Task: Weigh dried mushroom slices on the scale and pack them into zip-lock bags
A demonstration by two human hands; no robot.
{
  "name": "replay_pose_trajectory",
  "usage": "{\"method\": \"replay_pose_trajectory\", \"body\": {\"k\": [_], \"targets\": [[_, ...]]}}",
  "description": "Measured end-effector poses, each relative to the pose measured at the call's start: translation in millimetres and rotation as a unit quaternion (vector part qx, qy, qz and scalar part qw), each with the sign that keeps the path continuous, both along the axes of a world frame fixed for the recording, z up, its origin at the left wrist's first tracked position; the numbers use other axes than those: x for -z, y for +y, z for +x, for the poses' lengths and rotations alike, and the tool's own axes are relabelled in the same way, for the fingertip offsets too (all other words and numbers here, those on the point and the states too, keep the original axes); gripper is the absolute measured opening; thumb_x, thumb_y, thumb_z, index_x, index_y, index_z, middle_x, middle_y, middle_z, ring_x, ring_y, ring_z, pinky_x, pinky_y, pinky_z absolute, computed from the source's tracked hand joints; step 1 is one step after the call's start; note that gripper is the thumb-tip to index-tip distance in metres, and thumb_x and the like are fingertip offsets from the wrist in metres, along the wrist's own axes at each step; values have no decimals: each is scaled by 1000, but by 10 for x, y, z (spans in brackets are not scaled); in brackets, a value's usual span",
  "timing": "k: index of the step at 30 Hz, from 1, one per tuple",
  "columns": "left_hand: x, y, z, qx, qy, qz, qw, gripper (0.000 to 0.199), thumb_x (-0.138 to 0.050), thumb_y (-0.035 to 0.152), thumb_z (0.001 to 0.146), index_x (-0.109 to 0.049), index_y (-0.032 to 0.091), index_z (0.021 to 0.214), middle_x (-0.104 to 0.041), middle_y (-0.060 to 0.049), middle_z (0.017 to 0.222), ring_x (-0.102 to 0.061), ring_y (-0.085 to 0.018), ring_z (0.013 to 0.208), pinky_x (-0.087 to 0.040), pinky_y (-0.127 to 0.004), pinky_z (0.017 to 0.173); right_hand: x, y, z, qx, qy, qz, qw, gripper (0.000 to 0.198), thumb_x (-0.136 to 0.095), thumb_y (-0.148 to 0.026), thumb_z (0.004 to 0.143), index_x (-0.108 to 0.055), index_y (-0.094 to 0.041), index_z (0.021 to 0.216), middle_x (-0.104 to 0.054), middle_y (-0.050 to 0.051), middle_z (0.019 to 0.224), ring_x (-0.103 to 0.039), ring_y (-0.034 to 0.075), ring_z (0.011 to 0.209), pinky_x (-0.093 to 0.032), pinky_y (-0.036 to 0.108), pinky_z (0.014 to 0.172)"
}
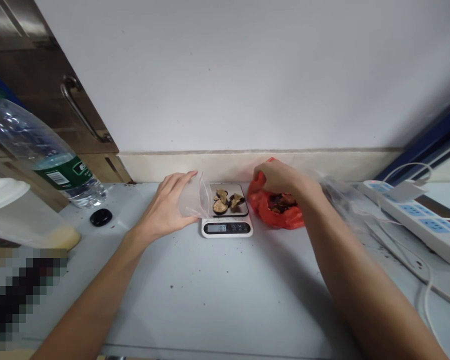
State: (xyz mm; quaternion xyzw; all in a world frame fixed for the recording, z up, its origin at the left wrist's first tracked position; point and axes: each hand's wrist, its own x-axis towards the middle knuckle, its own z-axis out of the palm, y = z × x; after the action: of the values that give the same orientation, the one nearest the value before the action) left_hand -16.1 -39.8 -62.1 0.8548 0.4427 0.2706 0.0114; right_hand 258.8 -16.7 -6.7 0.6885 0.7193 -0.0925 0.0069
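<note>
My left hand (165, 202) is closed around a clear zip-lock bag (194, 196), its mouth turned toward a small digital scale (228, 227). Several dried brown slices (225, 200), which look like dried mushroom or herb, lie on the scale's plate, and the display seems to read 10.7. Just right of the scale sits a red plastic bag (262, 205) with more dark dried pieces (282, 202) inside. My right hand (281, 176) is over this bag, its bent fingers gripping the rim at the back left; the fingertips are partly hidden.
At the left stand a water bottle (56, 155) and a whitish plastic container (18, 220), near a black round lid (101, 217). To the right lie clear plastic bags (341, 200), a white power strip (420, 215) and loose cables. A wall rises behind the table (210, 310).
</note>
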Motion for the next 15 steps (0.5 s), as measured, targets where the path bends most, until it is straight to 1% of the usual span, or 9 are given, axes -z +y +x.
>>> {"method": "replay_pose_trajectory", "body": {"k": [2, 4, 5, 6, 7, 9, 11, 13, 15], "targets": [[-8, 2, 0, -4, 2, -14, 1000, 81, -81, 38, 70, -44, 21, 141, -56, -12, 136, -47, -36, 131, -40, -53, 113, -26, -15, -26, -11, -17, 63, 998, 42, -60, -1, 70, -76, -20, 104, -74, 11, 103, -65, 28, 101, -50, 31, 74], [-10, 5, -2, -7, 3, -32, 999, 78, -81, 38, 69, -47, 21, 137, -57, -12, 134, -49, -35, 129, -42, -51, 112, -58, -29, -78, -54, 8, 138, 989, 39, -60, -2, 72, -77, -19, 103, -75, 12, 100, -58, 33, 116, -49, 37, 88], [-9, 5, -3, -7, 2, -41, 999, 76, -81, 37, 69, -48, 22, 136, -57, -11, 132, -50, -35, 128, -42, -50, 111, -76, -40, -112, -78, 43, 160, 983, 36, -60, -5, 75, -77, -18, 104, -75, 12, 100, -58, 32, 117, -49, 38, 90], [-6, 4, -4, -8, 2, -49, 999, 75, -80, 38, 69, -49, 23, 135, -58, -11, 132, -51, -35, 128, -43, -50, 111, -95, -55, -151, -102, 88, 165, 977, 33, -59, -8, 79, -76, -18, 105, -76, 11, 101, -61, 30, 113, -49, 37, 89], [-4, 3, -4, -8, 1, -56, 998, 73, -80, 38, 69, -49, 24, 134, -58, -10, 132, -52, -34, 127, -43, -50, 111, -113, -74, -192, -122, 135, 150, 972, 30, -58, -11, 82, -75, -19, 106, -76, 10, 103, -65, 27, 106, -51, 34, 85], [1, -3, -4, -7, 1, -64, 998, 72, -79, 39, 70, -49, 26, 135, -57, -9, 133, -52, -34, 128, -43, -50, 111, -137, -120, -277, -136, 182, 79, 971, 29, -58, -17, 85, -74, -20, 109, -75, 8, 107, -69, 22, 92, -52, 30, 75], [3, -9, -3, -9, 3, -71, 997, 74, -79, 39, 70, -48, 26, 136, -56, -9, 134, -51, -34, 129, -43, -50, 111, -134, -156, -352, -117, 145, -1, 982, 38, -65, -17, 79, -71, -22, 117, -75, 8, 109, -70, 23, 88, -52, 28, 67], [-1, -14, -1, -10, 6, -75, 997, 75, -78, 39, 70, -47, 25, 137, -56, -9, 134, -51, -34, 129, -42, -49, 112, -99, -164, -407, -92, 77, -65, 991, 57, -70, -11, 70, -67, -24, 125, -75, 10, 108, -71, 24, 85, -50, 28, 60], [-7, -18, 3, -10, 9, -78, 997, 74, -78, 39, 70, -47, 26, 137, -56, -9, 134, -51, -34, 129, -42, -50, 112, -42, -142, -437, -96, 42, -85, 991, 64, -71, -6, 64, -67, -23, 125, -75, 10, 102, -70, 24, 78, -48, 27, 55]]}}
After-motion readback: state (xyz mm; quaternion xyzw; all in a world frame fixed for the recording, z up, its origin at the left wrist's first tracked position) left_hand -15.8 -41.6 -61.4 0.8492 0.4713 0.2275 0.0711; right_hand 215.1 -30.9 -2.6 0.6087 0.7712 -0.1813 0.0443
